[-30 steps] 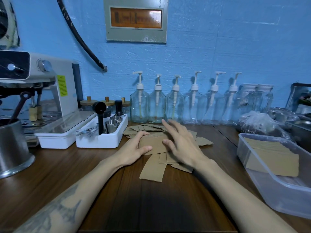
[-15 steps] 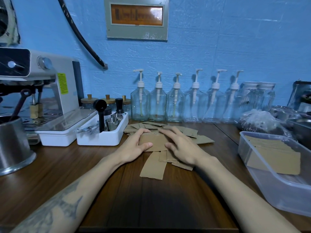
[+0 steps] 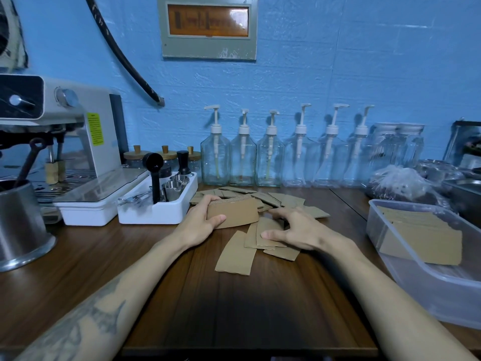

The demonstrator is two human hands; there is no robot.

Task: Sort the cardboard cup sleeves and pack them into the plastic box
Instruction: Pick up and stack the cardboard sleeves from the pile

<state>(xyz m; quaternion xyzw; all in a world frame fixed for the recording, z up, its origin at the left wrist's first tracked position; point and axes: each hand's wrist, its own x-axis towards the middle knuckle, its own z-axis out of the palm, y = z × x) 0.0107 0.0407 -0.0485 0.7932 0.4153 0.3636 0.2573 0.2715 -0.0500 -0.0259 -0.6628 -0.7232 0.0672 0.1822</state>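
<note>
Brown cardboard cup sleeves lie scattered on the wooden table (image 3: 234, 308) in a loose pile (image 3: 281, 201). My left hand (image 3: 200, 222) grips a small stack of sleeves (image 3: 234, 212), held on edge and raised off the pile. My right hand (image 3: 299, 230) rests on the flat sleeves to the right, thumb and fingertips pressing one loose sleeve (image 3: 268, 235). One sleeve (image 3: 236, 255) lies apart toward me. The clear plastic box (image 3: 406, 272) at the right holds a stack of packed sleeves (image 3: 426, 238).
A white tray of coffee tools (image 3: 156, 209) stands just left of the pile, an espresso machine (image 3: 65, 142) and a steel jug (image 3: 18, 225) beyond it. Glass pump bottles (image 3: 270, 162) line the blue wall. A plastic bag (image 3: 400, 183) and metal containers sit behind the box.
My left hand has lifted a stack of sleeves up on edge. My right hand has slid back and to the right, off the stack, onto the loose sleeves nearer me.
</note>
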